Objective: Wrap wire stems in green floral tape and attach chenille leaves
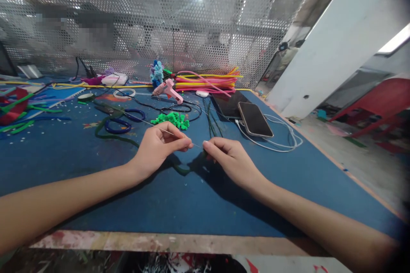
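Note:
My left hand (160, 143) and my right hand (229, 160) are close together over the blue tabletop. A thin wire (144, 120) runs from the upper left into my left hand's pinch and across the small gap to my right fingertips. Both hands are closed on it. Something dark green shows at my right fingertips. A dark green fuzzy strip (120, 138) lies on the table, passes behind my left hand and shows again below it. Just behind my left hand sits a bunch of bright green fuzzy pieces (174, 119).
Blue-handled scissors (118, 126), a pink glue gun (168, 91) with a black cord, and a phone (255, 119) on a dark tablet (224, 101) lie behind. Pink and yellow stems (205, 83) rest against a perforated metal screen (179, 21). Green stems (213, 119) lie near the tablet.

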Demonstrator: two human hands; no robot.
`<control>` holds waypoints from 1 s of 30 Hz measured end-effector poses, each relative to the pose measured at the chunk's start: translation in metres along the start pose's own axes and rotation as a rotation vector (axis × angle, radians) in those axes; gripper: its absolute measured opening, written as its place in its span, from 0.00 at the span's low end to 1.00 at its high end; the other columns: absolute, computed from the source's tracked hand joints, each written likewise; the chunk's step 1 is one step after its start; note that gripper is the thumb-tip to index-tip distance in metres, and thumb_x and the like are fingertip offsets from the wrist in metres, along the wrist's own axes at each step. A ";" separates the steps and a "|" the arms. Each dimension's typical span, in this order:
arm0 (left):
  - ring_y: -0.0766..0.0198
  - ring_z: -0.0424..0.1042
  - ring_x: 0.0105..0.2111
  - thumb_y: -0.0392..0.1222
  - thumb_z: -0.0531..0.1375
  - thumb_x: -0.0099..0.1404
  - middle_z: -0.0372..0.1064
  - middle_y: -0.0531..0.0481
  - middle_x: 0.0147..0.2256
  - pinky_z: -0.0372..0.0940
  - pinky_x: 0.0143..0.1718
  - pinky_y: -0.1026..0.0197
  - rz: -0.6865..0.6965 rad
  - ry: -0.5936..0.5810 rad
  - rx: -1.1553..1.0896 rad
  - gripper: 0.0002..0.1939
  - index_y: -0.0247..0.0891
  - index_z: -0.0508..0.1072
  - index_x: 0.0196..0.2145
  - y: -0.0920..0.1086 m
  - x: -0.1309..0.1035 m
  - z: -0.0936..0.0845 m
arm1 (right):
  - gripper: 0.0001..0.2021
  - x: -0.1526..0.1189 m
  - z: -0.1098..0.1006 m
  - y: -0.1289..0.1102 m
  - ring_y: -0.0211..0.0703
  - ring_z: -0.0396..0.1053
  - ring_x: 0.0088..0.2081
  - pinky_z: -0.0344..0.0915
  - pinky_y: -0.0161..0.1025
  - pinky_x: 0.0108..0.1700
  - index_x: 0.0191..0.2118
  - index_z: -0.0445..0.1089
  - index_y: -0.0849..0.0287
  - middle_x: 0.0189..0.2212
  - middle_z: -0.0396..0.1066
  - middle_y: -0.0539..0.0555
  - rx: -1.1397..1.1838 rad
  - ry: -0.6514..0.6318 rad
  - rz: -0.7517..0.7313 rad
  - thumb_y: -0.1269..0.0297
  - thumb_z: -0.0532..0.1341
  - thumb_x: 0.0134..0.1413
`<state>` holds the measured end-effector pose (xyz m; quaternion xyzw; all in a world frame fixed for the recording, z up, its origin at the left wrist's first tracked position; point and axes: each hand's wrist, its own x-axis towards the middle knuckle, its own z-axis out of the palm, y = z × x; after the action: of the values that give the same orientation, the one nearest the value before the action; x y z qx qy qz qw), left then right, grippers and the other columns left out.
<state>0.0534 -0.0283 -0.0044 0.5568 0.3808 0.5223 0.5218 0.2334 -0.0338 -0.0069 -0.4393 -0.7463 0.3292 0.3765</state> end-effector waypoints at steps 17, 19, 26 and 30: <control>0.65 0.74 0.27 0.39 0.67 0.47 0.72 0.53 0.23 0.68 0.30 0.65 0.013 0.013 0.021 0.11 0.35 0.67 0.23 -0.003 0.001 0.001 | 0.15 0.001 0.003 0.002 0.31 0.52 0.21 0.49 0.32 0.23 0.21 0.61 0.61 0.18 0.57 0.46 0.124 -0.011 0.110 0.57 0.55 0.51; 0.65 0.74 0.26 0.39 0.67 0.47 0.72 0.53 0.23 0.68 0.31 0.65 0.023 0.016 0.023 0.11 0.35 0.67 0.24 -0.004 0.001 0.001 | 0.14 0.001 0.004 0.003 0.31 0.52 0.22 0.49 0.32 0.24 0.21 0.62 0.61 0.18 0.57 0.45 0.162 -0.027 0.140 0.56 0.56 0.50; 0.66 0.73 0.27 0.40 0.66 0.49 0.70 0.54 0.24 0.67 0.30 0.65 0.029 0.006 0.051 0.12 0.35 0.66 0.25 -0.004 0.002 0.002 | 0.14 0.001 0.006 0.004 0.30 0.50 0.21 0.47 0.31 0.23 0.23 0.62 0.61 0.18 0.54 0.44 0.350 -0.069 0.280 0.54 0.59 0.46; 0.68 0.71 0.28 0.41 0.65 0.50 0.70 0.53 0.26 0.66 0.31 0.67 0.013 -0.091 0.160 0.11 0.35 0.67 0.29 -0.003 -0.002 0.004 | 0.14 0.000 0.006 0.005 0.29 0.49 0.20 0.46 0.32 0.23 0.23 0.62 0.61 0.17 0.54 0.43 0.385 -0.054 0.266 0.54 0.59 0.47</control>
<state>0.0573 -0.0302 -0.0074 0.6222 0.3935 0.4679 0.4890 0.2298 -0.0325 -0.0138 -0.4450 -0.6151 0.5237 0.3864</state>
